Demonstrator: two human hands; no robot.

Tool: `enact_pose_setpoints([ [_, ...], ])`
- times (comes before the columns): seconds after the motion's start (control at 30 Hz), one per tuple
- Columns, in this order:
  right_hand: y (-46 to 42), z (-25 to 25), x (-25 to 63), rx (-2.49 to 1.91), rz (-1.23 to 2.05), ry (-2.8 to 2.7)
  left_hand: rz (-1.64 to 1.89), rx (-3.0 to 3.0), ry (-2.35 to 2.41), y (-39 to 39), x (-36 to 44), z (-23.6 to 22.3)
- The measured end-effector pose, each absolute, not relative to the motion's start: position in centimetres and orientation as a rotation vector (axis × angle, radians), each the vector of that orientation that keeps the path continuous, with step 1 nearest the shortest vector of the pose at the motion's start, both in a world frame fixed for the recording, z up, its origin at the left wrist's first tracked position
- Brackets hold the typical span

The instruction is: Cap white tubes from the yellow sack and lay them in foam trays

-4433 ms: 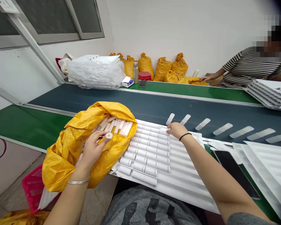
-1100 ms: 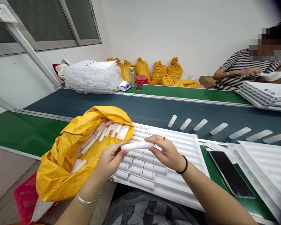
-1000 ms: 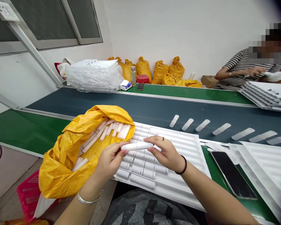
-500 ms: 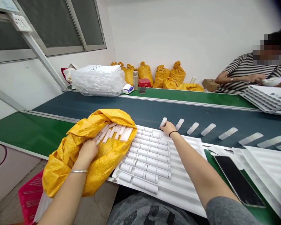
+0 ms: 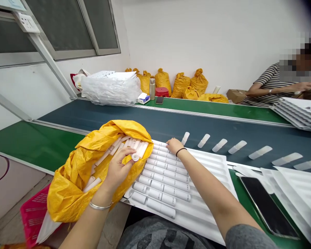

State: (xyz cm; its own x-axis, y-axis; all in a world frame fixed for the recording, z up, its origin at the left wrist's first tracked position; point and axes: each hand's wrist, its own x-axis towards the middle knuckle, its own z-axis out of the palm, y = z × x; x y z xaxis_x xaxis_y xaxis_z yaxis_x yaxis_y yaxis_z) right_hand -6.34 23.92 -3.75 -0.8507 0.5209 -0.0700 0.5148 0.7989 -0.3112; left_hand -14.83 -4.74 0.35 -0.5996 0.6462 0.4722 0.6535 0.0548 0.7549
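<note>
My left hand (image 5: 120,167) is raised over the mouth of a yellow woven sack (image 5: 75,180). Its thumb and fingers pinch a small white plastic tube (image 5: 135,157), seen end-on with a round opening. More white tubes (image 5: 142,149) lie loose inside the sack. At the far edge of a white ribbed tray (image 5: 207,207), my right hand (image 5: 174,147) is closed over the top row; whatever its fingertips grip is hidden. Printed white tubes (image 5: 168,180) lie in rows along the tray's left part. Several frosted-capped tubes (image 5: 204,140) stand in a line on the belt (image 5: 160,119).
A phone (image 5: 268,205) and white trays (image 5: 300,193) lie to the right. A pink basket (image 5: 35,214) is below the sack. Across the belt are a plastic-wrapped stack (image 5: 110,90), a bottle (image 5: 152,89), yellow sacks (image 5: 181,84) and a person in a striped shirt (image 5: 272,77).
My left hand has come up out of the sack with a white tube. My right hand has moved left from the belt to the tray's top row. The view has shifted slightly.
</note>
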Motion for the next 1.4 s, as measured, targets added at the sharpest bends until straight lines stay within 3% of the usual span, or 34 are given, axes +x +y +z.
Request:
enact_pose_setpoints([
  [0.2, 21.0, -1.6, -3.7, -0.731, 0.579, -2.73, -1.727, -1.397, -2.252, -5.3, -13.4, 0.2],
  [0.4, 15.8, 0.8, 1.1, -0.006, 1.378, -2.305, -1.144, -1.686, -2.276, -4.7, -12.4, 1.1],
  [0.6, 15.7, 3.0, 3.5, 0.18, 1.009, -2.381, -0.937, -1.764, -2.144, -3.9, -10.9, 2.2],
  [1.0, 15.4, 5.1, 5.9, 0.27, 0.935, -2.38, -1.011, -1.869, -2.113, -4.2, -9.4, 3.6],
  [1.27, 14.8, 3.9, 5.8, -0.132, 1.048, -2.389, -1.425, -1.824, -2.072, -4.7, -8.9, 3.7],
  [1.4, 13.3, 3.7, 5.3, -0.073, 1.105, -2.382, -1.574, -1.792, -2.077, -4.7, -8.5, 3.3],
])
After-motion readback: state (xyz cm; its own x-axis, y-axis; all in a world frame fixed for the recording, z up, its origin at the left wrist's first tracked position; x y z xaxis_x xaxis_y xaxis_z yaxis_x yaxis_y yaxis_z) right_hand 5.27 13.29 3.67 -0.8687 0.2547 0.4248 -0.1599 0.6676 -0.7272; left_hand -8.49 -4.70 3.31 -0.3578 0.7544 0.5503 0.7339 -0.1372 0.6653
